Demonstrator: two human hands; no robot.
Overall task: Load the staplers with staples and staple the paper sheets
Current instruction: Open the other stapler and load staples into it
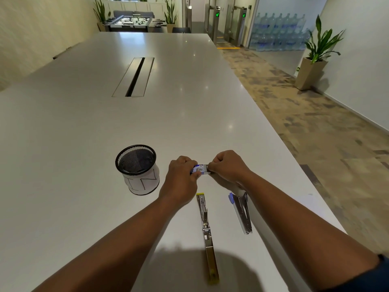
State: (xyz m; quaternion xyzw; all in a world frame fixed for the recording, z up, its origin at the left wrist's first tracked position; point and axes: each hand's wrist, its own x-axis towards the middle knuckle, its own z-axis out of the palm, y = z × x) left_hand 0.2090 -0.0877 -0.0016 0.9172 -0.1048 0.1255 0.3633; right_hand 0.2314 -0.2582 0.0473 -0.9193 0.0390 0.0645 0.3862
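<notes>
Both hands, left (pixel 182 173) and right (pixel 227 165), grip a small blue staple box (pixel 199 169) above the counter (pixel 84 127), near two staplers, yellow-tipped (pixel 205 224) and purple-tipped (pixel 242 211)

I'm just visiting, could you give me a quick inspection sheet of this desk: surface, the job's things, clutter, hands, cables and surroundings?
Surface: long white table, glossy, with a closed cable hatch in its middle.
Job's things: small blue staple box held between both hands; yellow-tipped stapler lying opened out flat; blue-tipped stapler lying beside it, closed. No paper sheets seen.
Clutter: black mesh cup with a white paper label.
Hands: left hand grips the box; right hand pinches its end.
Cables: nothing seen.
Surroundings: potted plant, water bottles, turnstile gates, foosball table.
</notes>
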